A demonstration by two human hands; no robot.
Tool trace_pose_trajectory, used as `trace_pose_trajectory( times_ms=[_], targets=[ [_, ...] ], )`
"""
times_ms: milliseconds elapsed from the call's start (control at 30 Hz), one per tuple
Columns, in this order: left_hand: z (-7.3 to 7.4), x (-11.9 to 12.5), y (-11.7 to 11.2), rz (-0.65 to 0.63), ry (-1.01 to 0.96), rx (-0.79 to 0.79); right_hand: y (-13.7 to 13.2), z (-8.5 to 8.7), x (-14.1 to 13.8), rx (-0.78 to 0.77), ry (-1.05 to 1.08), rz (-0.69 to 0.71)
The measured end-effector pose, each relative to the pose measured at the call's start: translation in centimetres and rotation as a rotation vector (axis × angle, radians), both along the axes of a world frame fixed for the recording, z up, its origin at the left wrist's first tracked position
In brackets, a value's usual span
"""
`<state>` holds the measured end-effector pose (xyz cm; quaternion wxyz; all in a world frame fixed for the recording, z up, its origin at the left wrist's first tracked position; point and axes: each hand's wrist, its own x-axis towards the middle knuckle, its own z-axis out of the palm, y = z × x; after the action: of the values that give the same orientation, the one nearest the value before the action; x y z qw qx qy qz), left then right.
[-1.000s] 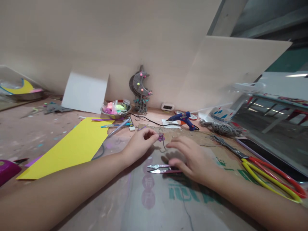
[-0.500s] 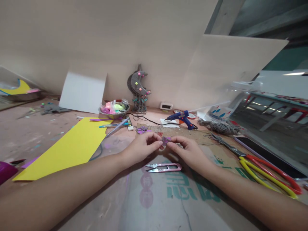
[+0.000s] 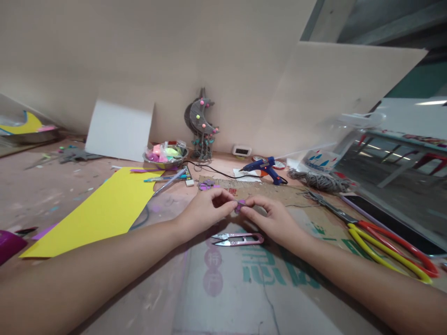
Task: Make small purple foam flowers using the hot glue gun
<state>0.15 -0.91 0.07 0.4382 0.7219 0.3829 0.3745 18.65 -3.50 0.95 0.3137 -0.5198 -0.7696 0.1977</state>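
While left hand (image 3: pixel 206 209) pinched one side of small purple piece (image 3: pixel 239 206) at frame centre, right hand (image 3: pixel 274 217) pinched other side. Piece small: could slip or crumple if fingertips pressed unevenly. Snips (image 3: pixel 233 242) just below, blades apart: could nick skin if either hand dropped carelessly. Cluttered surface (image 3: pixel 75 179): yellow sheet (image 3: pixel 94 209) left, glue gun (image 3: pixel 265 166) right of centre, scissors (image 3: pixel 354 223) farther right. Pale wall (image 3: pixel 146 51) behind; another table (image 3: pixel 412 139) upper right.

Left hand (image 3: pixel 206 211), right hand (image 3: pixel 272 217) pinching small purple piece (image 3: pixel 239 206) between them; pink snips (image 3: pixel 239 242) nearby, blue glue gun (image 3: pixel 264 165) behind
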Motion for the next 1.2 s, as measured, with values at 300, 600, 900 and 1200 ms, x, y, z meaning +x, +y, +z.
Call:
trace_pose_trajectory(
  times_ms=[300, 600, 900, 1200],
  targets=[
    [0.20, -0.25, -0.07, 0.002, 0.032, 0.090, -0.26, 0.58, -0.05, -0.025, 0.111, 0.011],
    [0.26, -0.21, -0.37, -0.032, 0.026, 0.151, -0.30, 0.08, -0.07, -0.102, 0.103, -0.008],
    [-0.15, -0.07, -0.12, -0.037, -0.052, 0.067, -0.31, 0.22, -0.18, 0.003, -0.005, -0.010],
    [0.19, -0.25, -0.26, -0.054, 0.038, 0.212, -0.14, -0.32, 0.20, 0.085, -0.062, 0.006]
  ],
)
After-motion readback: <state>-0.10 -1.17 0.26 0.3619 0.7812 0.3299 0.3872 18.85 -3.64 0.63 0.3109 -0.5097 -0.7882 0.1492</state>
